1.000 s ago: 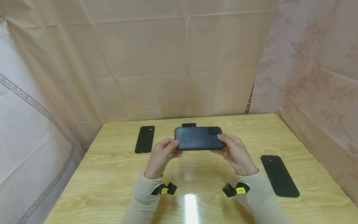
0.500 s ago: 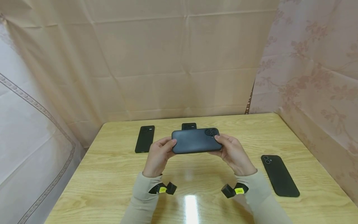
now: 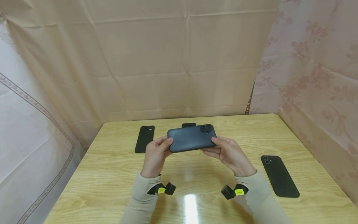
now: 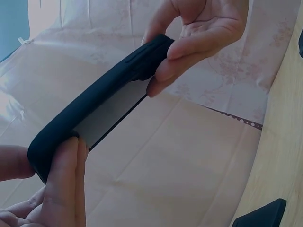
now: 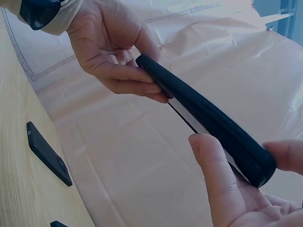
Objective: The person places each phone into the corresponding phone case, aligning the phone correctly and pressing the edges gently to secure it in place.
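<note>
Held up lengthwise above the table is a phone in a dark blue-black case (image 3: 192, 138), its camera side toward the head view. My left hand (image 3: 156, 157) pinches one end, thumb on the back and fingers beneath. At the camera end my right hand (image 3: 230, 155) holds it the same way, thumb near the lenses. The left wrist view shows a pale grey flat face (image 4: 111, 111) under the case edge, with left fingertips (image 4: 71, 146) against it. Right-hand fingers (image 5: 206, 146) touch the underside in the right wrist view.
On the wooden table (image 3: 106, 174) lie a black phone (image 3: 144, 139) at back left, another (image 3: 188, 125) at the back centre, mostly hidden by the held one, and a third (image 3: 279, 176) at right. Cloth drapes (image 3: 179, 62) close off the back and both sides.
Both hands have shifted the cased phone a little to the left. It has tilted, so its camera end stands higher than the other end. The phones on the table have stayed put.
</note>
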A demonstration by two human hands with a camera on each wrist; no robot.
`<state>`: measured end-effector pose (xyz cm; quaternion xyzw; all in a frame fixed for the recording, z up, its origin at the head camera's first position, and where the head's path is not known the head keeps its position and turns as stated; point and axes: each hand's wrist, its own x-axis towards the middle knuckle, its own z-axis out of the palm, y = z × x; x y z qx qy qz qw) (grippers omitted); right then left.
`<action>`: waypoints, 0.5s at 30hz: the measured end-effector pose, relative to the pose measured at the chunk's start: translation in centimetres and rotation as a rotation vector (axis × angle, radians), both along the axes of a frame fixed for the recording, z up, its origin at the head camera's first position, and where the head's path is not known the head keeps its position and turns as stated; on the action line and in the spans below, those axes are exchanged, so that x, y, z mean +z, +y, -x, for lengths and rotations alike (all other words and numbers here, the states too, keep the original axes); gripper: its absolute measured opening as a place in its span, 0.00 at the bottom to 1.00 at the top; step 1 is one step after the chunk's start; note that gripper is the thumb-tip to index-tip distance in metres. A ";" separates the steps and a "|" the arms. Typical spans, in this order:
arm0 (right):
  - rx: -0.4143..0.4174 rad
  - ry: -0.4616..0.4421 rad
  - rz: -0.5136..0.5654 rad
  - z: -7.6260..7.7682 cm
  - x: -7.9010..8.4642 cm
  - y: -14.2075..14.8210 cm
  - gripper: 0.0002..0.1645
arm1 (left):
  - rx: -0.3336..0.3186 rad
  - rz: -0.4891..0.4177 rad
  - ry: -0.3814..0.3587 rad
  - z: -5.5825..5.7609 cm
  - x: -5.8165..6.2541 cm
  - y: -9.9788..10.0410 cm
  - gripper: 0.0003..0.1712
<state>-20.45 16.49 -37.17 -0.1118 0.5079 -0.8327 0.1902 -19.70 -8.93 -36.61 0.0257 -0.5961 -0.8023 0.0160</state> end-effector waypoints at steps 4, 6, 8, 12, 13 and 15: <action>0.008 0.011 -0.016 -0.1 0.1 -0.2 0.13 | 0.019 0.003 0.000 0.0 0.0 -0.2 0.17; 0.000 0.016 -0.018 -0.1 0.1 -0.3 0.14 | 0.021 0.006 -0.001 0.0 0.0 -0.2 0.16; -0.012 0.021 -0.021 -0.2 0.1 -0.3 0.16 | 0.020 0.009 -0.003 -0.1 0.1 -0.2 0.16; -0.040 0.013 -0.042 -0.2 0.1 -0.4 0.24 | 0.016 0.007 -0.004 -0.1 0.1 -0.1 0.16; -0.047 0.012 -0.052 -0.2 0.1 -0.4 0.26 | 0.014 0.008 -0.002 -0.1 0.1 -0.1 0.16; -0.054 0.013 -0.068 -0.2 0.2 -0.4 0.28 | 0.011 0.010 0.004 -0.1 0.1 0.0 0.17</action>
